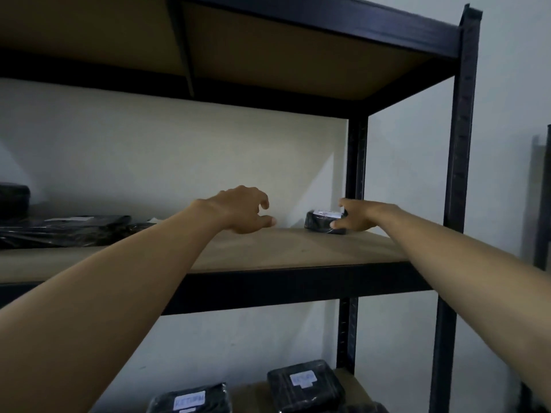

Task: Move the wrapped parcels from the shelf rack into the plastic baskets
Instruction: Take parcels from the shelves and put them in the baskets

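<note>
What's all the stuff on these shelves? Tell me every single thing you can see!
shelf rack: one, black frame with brown boards, against a white wall.
small parcel: one, black with a white label, right end of the middle shelf.
flat parcels: a pile, number unclear, black, left end of the middle shelf.
dark bundle: one, black, far left behind the pile, cut off.
labelled parcels: at least two, black with white labels, lower shelf.
second frame: one, dark, far right edge, mostly cut off.
left hand: one, above the middle shelf, holding nothing.
right hand: one, grips the small parcel.
</note>
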A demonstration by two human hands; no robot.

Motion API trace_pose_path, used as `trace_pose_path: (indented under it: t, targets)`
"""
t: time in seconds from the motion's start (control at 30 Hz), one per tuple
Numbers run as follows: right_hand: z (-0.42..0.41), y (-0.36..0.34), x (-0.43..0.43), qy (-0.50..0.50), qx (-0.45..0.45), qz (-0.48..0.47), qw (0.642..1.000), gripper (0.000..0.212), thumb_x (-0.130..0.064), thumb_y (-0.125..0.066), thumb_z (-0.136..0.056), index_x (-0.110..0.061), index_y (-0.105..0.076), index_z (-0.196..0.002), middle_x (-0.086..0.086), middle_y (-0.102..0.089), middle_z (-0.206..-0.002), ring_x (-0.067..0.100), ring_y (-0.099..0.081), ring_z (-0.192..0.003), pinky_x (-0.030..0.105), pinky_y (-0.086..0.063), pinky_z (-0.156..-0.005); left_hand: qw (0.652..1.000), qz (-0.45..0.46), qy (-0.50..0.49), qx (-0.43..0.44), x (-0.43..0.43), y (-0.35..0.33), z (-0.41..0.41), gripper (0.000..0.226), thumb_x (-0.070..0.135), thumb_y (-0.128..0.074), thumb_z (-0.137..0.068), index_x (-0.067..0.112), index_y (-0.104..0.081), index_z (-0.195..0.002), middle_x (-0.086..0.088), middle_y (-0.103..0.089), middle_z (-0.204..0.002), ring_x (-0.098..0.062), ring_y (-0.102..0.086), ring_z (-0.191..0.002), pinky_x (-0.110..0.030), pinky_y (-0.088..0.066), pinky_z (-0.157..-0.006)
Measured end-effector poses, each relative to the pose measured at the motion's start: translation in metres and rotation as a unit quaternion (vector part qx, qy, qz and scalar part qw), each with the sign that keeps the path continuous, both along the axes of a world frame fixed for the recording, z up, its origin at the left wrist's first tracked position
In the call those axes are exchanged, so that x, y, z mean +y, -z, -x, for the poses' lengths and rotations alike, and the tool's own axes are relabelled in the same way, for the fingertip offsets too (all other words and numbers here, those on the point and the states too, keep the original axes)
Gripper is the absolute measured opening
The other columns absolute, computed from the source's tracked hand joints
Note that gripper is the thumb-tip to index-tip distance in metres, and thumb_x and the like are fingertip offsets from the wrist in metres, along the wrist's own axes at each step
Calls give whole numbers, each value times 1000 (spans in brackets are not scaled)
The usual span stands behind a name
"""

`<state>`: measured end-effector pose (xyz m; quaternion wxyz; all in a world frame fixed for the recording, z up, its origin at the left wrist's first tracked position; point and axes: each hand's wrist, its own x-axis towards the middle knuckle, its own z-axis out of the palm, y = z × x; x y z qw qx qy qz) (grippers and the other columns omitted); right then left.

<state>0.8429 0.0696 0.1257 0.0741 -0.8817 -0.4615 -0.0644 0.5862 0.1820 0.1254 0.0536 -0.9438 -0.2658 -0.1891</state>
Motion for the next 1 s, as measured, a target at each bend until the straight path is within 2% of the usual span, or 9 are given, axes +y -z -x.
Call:
trace_pose_path:
  t: [0.1,0.23,0.4,0.5,0.57,0.67,0.8,0.9,1.0]
  targets:
    - [-17,4,19,-33,-3,33,999,67,-53,-55,-91,-17,-33,-143,5,-52,-128,22,-52,-102,35,-43,-86,1000,-4,-4,7,2,-1,-20,52,55,-52,-90,24,-49,-131,3,-57,-124,-20,-54,-112,-40,-42,-99]
    - [-34,9,28,-62,8,11,998,57,-47,-55,-93,-20,-38,-140,5,-52,-132,23,-53,-108,34,-43,-91,1000,-4,-10,17,7,1,-37,52,55,-53,-89,25,-48,-131,3,-56,-125,-20,-52,-114,-39,-40,-100]
    - [-41,10,28,-103,76,-40,991,32,-31,-58,-96,-30,-48,-126,5,-53,-118,22,-55,-93,35,-46,-85,1000,6,-19,20,14,5,-46,53,55,-53,-89,24,-48,-132,2,-57,-125,-19,-52,-114,-40,-40,-101]
    - [-25,10,22,-134,179,-66,972,39,-27,-66,-92,-35,-46,-124,4,-55,-116,19,-60,-85,31,-54,-76,999,21,-28,26,17,10,-52,57,56,-52,-90,21,-47,-134,0,-55,-130,-20,-51,-118,-41,-40,-102]
    - [-14,11,16,-155,207,-79,963,63,-25,-72,-87,-33,-34,-136,3,-56,-117,16,-64,-84,27,-53,-70,998,47,-28,29,16,11,-56,60,55,-52,-90,18,-46,-137,-1,-53,-134,-21,-50,-120,-38,-41,-103]
    - [-3,13,11,-181,176,-89,964,90,-20,-77,-80,-28,-21,-151,-3,-52,-126,11,-58,-92,24,-49,-74,995,97,1,9,9,10,-60,51,45,-57,-90,15,-54,-131,-2,-59,-126,-20,-56,-111,-37,-45,-99]
    - [0,16,6,-225,119,-135,958,71,-21,-82,-74,-27,-45,-134,-9,-56,-111,8,-56,-91,24,-45,-73,993,118,19,-19,2,9,-50,44,30,-58,-91,16,-53,-132,1,-61,-123,-17,-56,-112,-33,-44,-99]
    - [2,20,4,-249,65,-143,956,68,-29,-84,-72,-27,-46,-129,-9,-51,-115,10,-54,-96,22,-43,-75,995,91,8,-33,1,9,-39,48,27,-57,-92,18,-46,-138,2,-58,-129,-17,-52,-118,-30,-39,-101]
    - [5,22,3,-242,39,-153,957,67,-36,-83,-74,-25,-46,-128,-8,-43,-120,12,-49,-106,24,-42,-82,997,58,-15,-55,-2,9,-28,48,34,-58,-92,21,-45,-137,3,-57,-129,-18,-51,-119,-42,-36,-107]
